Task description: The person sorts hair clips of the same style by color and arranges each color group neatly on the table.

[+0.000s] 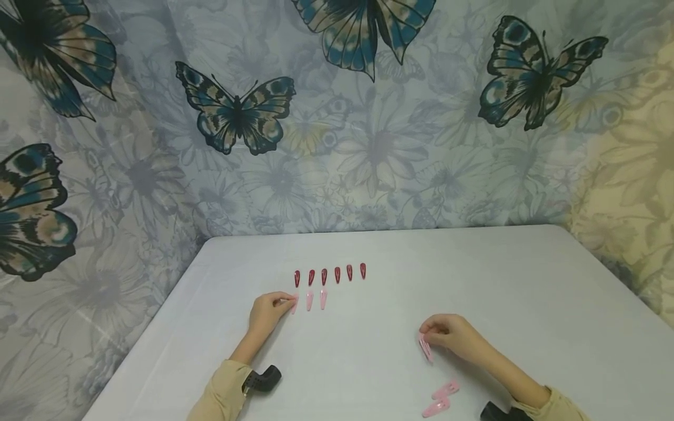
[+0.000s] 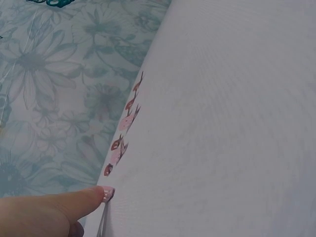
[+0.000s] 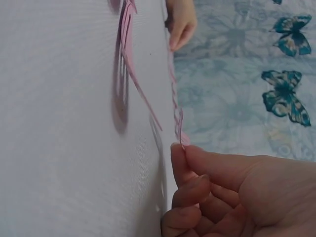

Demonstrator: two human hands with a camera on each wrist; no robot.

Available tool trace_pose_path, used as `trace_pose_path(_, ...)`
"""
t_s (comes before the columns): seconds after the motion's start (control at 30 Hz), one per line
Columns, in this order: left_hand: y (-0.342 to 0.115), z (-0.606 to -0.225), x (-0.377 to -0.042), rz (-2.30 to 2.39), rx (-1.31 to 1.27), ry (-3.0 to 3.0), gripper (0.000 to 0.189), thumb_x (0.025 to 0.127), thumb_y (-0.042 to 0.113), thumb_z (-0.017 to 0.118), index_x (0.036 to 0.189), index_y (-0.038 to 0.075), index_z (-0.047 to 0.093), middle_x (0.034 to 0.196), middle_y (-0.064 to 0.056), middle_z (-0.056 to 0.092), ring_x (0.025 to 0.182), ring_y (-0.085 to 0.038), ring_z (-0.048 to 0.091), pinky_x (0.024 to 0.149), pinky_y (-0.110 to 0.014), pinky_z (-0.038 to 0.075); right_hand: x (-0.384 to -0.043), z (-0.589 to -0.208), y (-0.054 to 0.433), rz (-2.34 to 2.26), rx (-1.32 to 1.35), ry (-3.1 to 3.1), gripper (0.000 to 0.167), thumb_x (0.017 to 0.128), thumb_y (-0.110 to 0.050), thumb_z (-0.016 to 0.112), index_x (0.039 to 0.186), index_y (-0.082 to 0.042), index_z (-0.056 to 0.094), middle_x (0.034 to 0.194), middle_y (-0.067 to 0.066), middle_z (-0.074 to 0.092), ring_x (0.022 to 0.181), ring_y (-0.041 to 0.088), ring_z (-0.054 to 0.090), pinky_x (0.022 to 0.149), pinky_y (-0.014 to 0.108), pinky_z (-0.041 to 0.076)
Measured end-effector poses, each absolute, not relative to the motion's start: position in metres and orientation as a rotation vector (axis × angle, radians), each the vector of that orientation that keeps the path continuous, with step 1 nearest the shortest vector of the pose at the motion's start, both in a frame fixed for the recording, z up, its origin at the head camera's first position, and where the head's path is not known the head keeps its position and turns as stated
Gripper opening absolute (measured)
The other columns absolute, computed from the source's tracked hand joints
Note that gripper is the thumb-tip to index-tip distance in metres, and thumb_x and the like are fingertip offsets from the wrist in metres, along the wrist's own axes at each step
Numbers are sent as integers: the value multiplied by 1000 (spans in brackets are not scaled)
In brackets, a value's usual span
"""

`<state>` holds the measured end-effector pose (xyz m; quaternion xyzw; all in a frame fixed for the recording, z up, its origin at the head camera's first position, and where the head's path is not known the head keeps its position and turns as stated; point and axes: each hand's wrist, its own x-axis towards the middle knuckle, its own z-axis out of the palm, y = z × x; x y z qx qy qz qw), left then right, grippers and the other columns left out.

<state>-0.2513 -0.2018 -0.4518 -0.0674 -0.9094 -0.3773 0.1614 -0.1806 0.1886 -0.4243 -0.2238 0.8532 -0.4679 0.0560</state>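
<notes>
In the head view my left hand [image 1: 267,316] pinches a pink snap hair clip [image 1: 295,303] at the left end of a row. Two more pink hair clips stand beside it, one of them [image 1: 309,300] closest to the fingers. Behind runs a row of several dark red hair clips [image 1: 323,276]. My right hand [image 1: 454,336], farther right, holds a pink hair clip [image 1: 426,349] between thumb and fingertips; its other fingers curl in the right wrist view. Nearer the front, two loose pink hair clips [image 1: 445,390] lie close together.
A white table [image 1: 368,362] spreads under both hands, backed by a butterfly-patterned curtain [image 1: 379,152]. A black wrist device [image 1: 263,379] sits on the left wrist, and another [image 1: 502,412] shows at the right wrist.
</notes>
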Motion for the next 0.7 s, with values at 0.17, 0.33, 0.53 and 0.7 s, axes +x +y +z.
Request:
trace_pose_path(0.17,-202,-453,-252,-1069,-206,-2587,13,76,22,72,80,9,72,48,7,35,45,-9,28,44,-25,26,-181,-428,189,-1422,-701,2609,10,85,-11,61,88,-1,63,76,-1,59,67,8,53,57,24,44)
trace_pose_path(0.33,-202,-451,-254,-1065,-210,-2587,13,76,21,72,81,9,72,47,7,32,45,-9,26,44,-25,25,-181,-428,189,-1397,-751,2658,5,85,-9,60,83,-5,58,70,-5,54,61,5,45,53,23,40)
trace_pose_path(0.53,-202,-450,-253,-1067,-189,-2599,13,76,20,72,82,9,73,47,7,33,45,-9,27,45,-25,25,-179,-427,187,-1367,-858,2676,8,86,-4,57,83,-8,51,70,-6,55,63,6,49,57,24,40)
trace_pose_path(0.7,-202,-451,-252,-1062,-186,-2597,14,76,21,72,82,9,73,48,7,33,45,-9,27,45,-25,25,-179,-426,186,-1366,-859,2663,8,87,-3,56,84,-8,51,68,-5,56,62,8,52,56,24,41)
